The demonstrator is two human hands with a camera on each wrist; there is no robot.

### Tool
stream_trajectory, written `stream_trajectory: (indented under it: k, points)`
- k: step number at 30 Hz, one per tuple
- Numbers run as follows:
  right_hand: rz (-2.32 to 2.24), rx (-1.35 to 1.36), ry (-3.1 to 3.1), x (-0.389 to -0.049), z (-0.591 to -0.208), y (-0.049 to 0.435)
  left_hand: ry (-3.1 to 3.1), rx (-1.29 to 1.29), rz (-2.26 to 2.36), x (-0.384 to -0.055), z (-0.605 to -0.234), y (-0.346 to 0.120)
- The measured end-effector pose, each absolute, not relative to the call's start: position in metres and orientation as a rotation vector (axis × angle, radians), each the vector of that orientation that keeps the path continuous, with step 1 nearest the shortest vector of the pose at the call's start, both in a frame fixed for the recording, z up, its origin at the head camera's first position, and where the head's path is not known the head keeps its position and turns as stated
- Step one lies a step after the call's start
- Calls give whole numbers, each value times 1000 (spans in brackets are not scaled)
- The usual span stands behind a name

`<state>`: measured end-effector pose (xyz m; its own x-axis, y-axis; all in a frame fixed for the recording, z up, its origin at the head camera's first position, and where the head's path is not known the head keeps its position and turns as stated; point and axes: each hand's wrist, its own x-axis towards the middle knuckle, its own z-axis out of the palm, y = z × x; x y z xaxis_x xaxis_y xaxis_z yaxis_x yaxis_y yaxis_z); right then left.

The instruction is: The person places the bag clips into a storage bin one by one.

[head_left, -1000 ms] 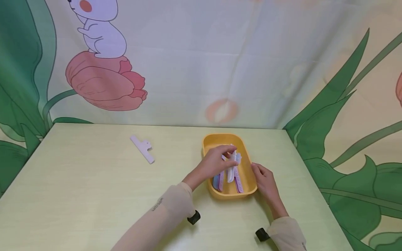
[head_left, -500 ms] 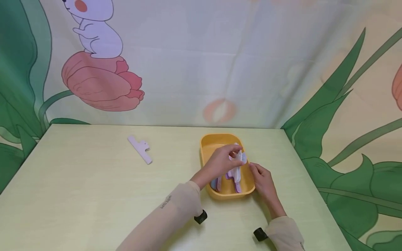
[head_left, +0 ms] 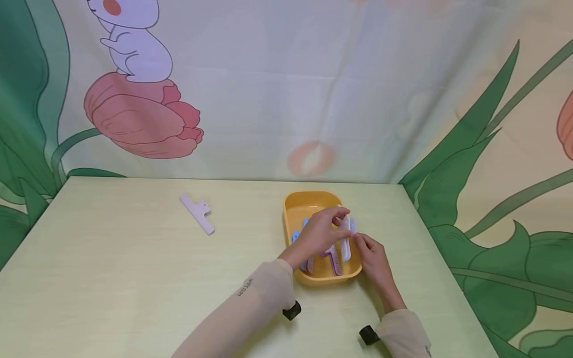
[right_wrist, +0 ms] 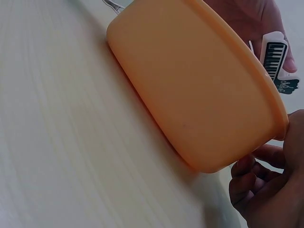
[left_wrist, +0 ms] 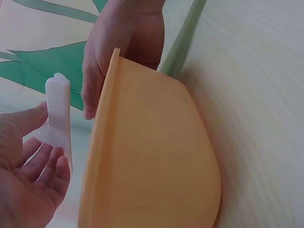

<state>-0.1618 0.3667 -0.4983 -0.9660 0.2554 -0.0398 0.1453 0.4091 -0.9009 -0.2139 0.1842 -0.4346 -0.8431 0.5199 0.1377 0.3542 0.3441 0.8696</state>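
My left hand [head_left: 320, 229] pinches a white sealing clip [head_left: 346, 249] between thumb and fingers, over the right side of a yellow plastic basin [head_left: 304, 199]. In the left wrist view the clip [left_wrist: 58, 109] is held upright beyond the basin's rim. The right wrist view shows its printed face [right_wrist: 274, 59], dark with white key-like bars. My right hand [head_left: 375, 258] grips the basin's right rim, thumb and fingers on the edge. Inside the basin lie several more clips, among them a purple clip [head_left: 334, 262] and a blue clip [head_left: 295, 235], partly hidden by my left hand and wrist.
A pale lilac clip [head_left: 197, 214] lies alone on the light wooden table [head_left: 112, 258], left of the basin. Behind the table hangs a printed curtain [head_left: 250, 89] with flowers, leaves and a white animal. The table's far edge runs just beyond the basin.
My left hand has moved right with the white clip, from the basin's middle to its right side. More blue clip shows behind it. The right hand keeps its grip on the rim.
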Motion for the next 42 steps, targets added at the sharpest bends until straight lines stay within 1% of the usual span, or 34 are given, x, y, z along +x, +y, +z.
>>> stream_trajectory:
  k: [11, 20, 32, 42]
  points:
    - [1643, -340, -2531, -162, -499, 368, 2439, 792, 1521, -214, -438, 189]
    - [1637, -398, -2547, -164, -500, 366, 2470, 818, 1530, -216, -441, 184]
    - [1625, -419, -2551, -163, -499, 364, 2469, 832, 1568, -218, -430, 178]
    - [1615, -414, -2546, -163, -501, 365, 2463, 869, 1609, -222, -409, 171]
